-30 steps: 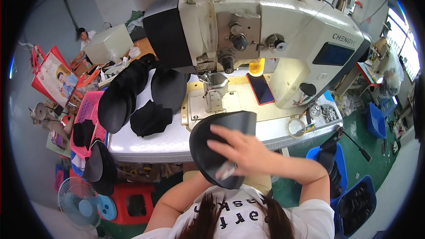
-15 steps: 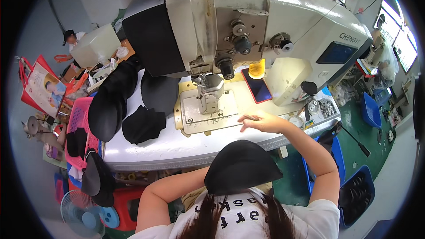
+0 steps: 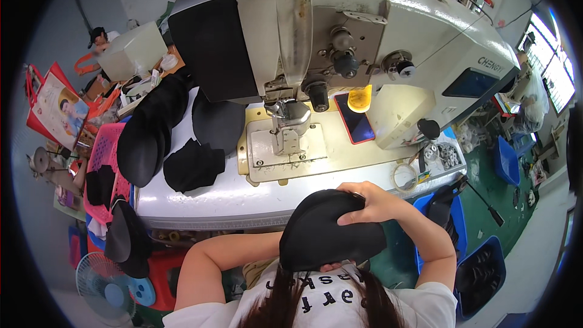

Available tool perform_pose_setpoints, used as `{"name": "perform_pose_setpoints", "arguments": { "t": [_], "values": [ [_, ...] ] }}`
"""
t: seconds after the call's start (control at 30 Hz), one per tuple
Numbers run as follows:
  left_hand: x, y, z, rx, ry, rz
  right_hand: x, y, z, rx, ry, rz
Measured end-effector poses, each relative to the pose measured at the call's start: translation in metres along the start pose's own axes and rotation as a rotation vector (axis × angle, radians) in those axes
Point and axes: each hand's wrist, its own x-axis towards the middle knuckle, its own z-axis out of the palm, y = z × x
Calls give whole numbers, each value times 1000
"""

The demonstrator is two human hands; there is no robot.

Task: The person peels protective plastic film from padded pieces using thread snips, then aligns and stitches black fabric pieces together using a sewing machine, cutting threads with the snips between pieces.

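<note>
The right hand [image 3: 370,203] lies on top of a black cap piece [image 3: 331,231], the fingers bent and spread over its upper edge, so it grips the piece from above and presses it down a little. The left hand [image 3: 331,266] is almost fully hidden under the same piece; only some fingertips show at its lower edge, so I cannot tell how far it is closed, only that it touches the piece from below. The cap piece is dark, rounded like a dome, with a smooth matte surface and a curved rim. It is held in front of the person's chest, below the near edge of the white work table [image 3: 206,197] and apart from it. The right arm comes in from the lower right, elbow bent out to the side, forearm going up and left to the piece. The left forearm comes from the lower left, almost level. On the table stands a large sewing machine [image 3: 364,36], and to its left lies a stack of black cap pieces [image 3: 152,133].
</note>
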Motion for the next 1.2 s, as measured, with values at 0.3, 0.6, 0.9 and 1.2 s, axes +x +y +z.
{"name": "perform_pose_setpoints", "arguments": {
  "t": [0.3,0.6,0.9,1.2],
  "values": [
    [-92,-11,38,333,445,414,-51,61,-1,704,730,-34],
    [-66,38,49,1041,1281,1031,-37,151,42,141,1328,108],
    [12,2,22,2765,1626,361,-27,132,4,-593,1242,50],
    [34,4,3,2793,1880,258,82,118,-45,-908,864,-143]
  ]
}}
